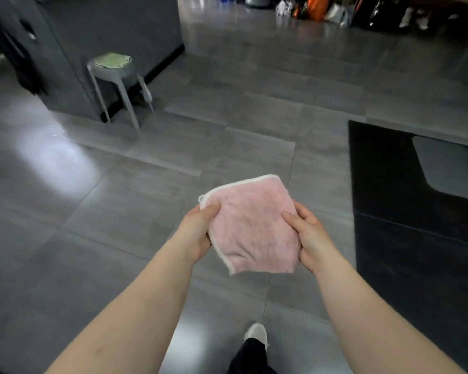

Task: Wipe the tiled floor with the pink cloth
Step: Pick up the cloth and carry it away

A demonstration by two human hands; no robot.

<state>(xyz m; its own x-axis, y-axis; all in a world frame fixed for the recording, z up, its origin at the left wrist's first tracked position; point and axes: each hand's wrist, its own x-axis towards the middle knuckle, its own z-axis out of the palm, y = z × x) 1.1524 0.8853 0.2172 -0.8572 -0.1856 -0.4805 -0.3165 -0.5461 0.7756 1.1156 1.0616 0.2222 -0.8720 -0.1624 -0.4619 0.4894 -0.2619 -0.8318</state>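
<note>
Grey tiled floor in large rectangular slabs, laid staggered, smooth and faintly glossy, washed with pale glare at left and near the bottom edge. Dim room: dark grey cabinet block at upper left, slim-legged grey stool just beside it, folded green cloth on its round seat; flat black mat along the right; blurred bags and clutter against the far wall. Held in the air above the floor, centre frame: pink cloth, soft and napped, folded to a rough square with white stitched edging. Left grip curled round its left edge, thumb on top; right grip clasping the right edge likewise. Bare forearms; below, one pale shoe.
</note>
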